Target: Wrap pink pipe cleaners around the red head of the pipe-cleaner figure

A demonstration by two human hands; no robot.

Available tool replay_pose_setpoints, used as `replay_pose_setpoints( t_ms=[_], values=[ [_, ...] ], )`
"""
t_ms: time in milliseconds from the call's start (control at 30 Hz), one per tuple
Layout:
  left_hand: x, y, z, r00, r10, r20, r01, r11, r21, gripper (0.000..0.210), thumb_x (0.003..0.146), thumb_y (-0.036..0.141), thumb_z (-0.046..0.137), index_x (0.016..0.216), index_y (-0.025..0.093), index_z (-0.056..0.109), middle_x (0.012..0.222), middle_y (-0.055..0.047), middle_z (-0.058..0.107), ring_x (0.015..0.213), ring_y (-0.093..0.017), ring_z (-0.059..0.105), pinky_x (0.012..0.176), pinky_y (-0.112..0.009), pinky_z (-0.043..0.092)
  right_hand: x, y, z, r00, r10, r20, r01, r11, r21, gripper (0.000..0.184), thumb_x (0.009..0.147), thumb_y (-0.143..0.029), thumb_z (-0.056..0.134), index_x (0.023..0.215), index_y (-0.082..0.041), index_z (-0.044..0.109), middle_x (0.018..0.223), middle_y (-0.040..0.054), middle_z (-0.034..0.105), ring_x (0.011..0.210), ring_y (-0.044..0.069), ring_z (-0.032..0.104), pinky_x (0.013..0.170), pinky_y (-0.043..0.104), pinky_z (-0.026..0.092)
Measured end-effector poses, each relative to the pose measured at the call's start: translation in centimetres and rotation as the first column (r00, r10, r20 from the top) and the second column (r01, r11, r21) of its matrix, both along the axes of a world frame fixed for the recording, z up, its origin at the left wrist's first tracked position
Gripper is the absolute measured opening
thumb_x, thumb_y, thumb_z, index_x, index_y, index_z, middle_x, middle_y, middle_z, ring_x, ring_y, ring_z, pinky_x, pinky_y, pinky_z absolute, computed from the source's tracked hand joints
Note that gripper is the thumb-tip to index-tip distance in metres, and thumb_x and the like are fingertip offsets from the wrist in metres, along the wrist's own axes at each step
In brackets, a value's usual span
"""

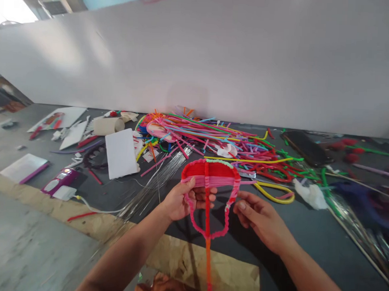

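In front of me I hold up a pipe cleaner shape [207,210], a rounded frame in pink and red with a centre stem that turns orange and pink lower down. Red and pink rows fill its upper part, and its lower half is open. My left hand [181,199] grips the left edge, thumb in front and fingers behind the frame. At the right edge is my right hand [259,216], its fingers curled and its thumb near the index finger. Whether those fingertips pinch a strand or only rest beside the frame is hard to make out.
A heap of coloured pipe cleaners [198,135] lies behind my hands. Thin wires [160,178] spread at left near a white card [119,153], a cardboard roll [109,126] and a purple device [59,181]. A dark phone [307,148] and white tissue [310,194] lie at right.
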State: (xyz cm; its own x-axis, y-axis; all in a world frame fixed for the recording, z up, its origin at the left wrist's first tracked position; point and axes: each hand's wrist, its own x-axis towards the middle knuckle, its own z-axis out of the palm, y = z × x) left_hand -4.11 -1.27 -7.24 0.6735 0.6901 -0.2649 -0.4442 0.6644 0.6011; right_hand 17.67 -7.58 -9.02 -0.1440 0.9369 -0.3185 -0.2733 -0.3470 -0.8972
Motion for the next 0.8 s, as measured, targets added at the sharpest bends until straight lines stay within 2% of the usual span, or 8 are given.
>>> replay_pose_setpoints(
  t_ms=[100,167,300,400,667,800],
  values=[
    [0.3,-0.3,-0.5,0.997,-0.081,0.004,0.081,0.997,0.004,0.035,0.086,0.038,0.053,0.098,0.007,0.066,0.099,-0.019,0.069,0.084,-0.024,0.067,0.079,-0.041,0.051,-0.2,0.3,0.3,0.971,-0.096,-0.22,0.092,0.995,-0.033,0.03,0.067,-0.041,0.075,0.083,-0.021,0.06,0.061,-0.0048,0.051,0.048,0.005,0.041,0.043,0.018,0.033],
    [0.5,-0.5,-0.8,0.995,-0.095,-0.02,0.095,0.995,0.008,0.035,0.086,0.038,0.053,0.101,0.008,0.065,0.1,-0.02,0.069,0.084,-0.024,0.067,0.078,-0.041,0.051,-0.3,0.3,0.6,0.949,-0.17,-0.264,0.159,0.985,-0.062,0.027,0.068,-0.041,0.075,0.075,-0.019,0.06,0.06,-0.0039,0.052,0.049,0.006,0.042,0.044,0.018,0.034],
    [0.8,-0.5,-0.9,0.994,-0.045,-0.103,0.047,0.999,0.019,0.035,0.083,0.038,0.058,0.103,0.01,0.064,0.097,-0.018,0.07,0.083,-0.026,0.068,0.078,-0.044,0.052,-0.3,0.3,0.9,0.932,-0.272,-0.238,0.263,0.962,-0.071,0.024,0.069,-0.039,0.074,0.071,-0.019,0.062,0.063,-0.0013,0.056,0.053,0.008,0.047,0.048,0.02,0.038],
    [1.1,-0.4,-0.6,0.99,0.006,-0.142,-0.006,1.0,0.0,0.033,0.079,0.039,0.063,0.096,0.011,0.065,0.089,-0.015,0.071,0.083,-0.027,0.068,0.079,-0.045,0.052,-0.3,0.3,0.9,0.93,-0.297,-0.217,0.29,0.955,-0.063,0.022,0.068,-0.038,0.074,0.07,-0.019,0.063,0.059,-0.0014,0.055,0.054,0.009,0.048,0.048,0.022,0.04],
    [1.3,-0.3,-0.3,0.979,0.04,-0.2,-0.04,0.999,0.004,0.033,0.079,0.041,0.062,0.092,0.011,0.064,0.084,-0.015,0.071,0.082,-0.027,0.068,0.08,-0.046,0.052,-0.4,0.3,0.6,0.916,-0.328,-0.231,0.315,0.945,-0.091,0.02,0.065,-0.034,0.075,0.073,-0.018,0.066,0.065,0.0006,0.061,0.058,0.011,0.054,0.05,0.022,0.044],
    [1.3,-0.3,-0.2,0.976,0.052,-0.212,-0.05,0.999,0.014,0.033,0.077,0.039,0.065,0.093,0.01,0.064,0.086,-0.015,0.071,0.082,-0.028,0.068,0.079,-0.046,0.052,-0.3,0.3,0.9,0.932,-0.297,-0.21,0.289,0.955,-0.065,0.022,0.067,-0.037,0.075,0.076,-0.018,0.066,0.067,0.0008,0.062,0.06,0.011,0.055,0.052,0.022,0.045]
  ],
)
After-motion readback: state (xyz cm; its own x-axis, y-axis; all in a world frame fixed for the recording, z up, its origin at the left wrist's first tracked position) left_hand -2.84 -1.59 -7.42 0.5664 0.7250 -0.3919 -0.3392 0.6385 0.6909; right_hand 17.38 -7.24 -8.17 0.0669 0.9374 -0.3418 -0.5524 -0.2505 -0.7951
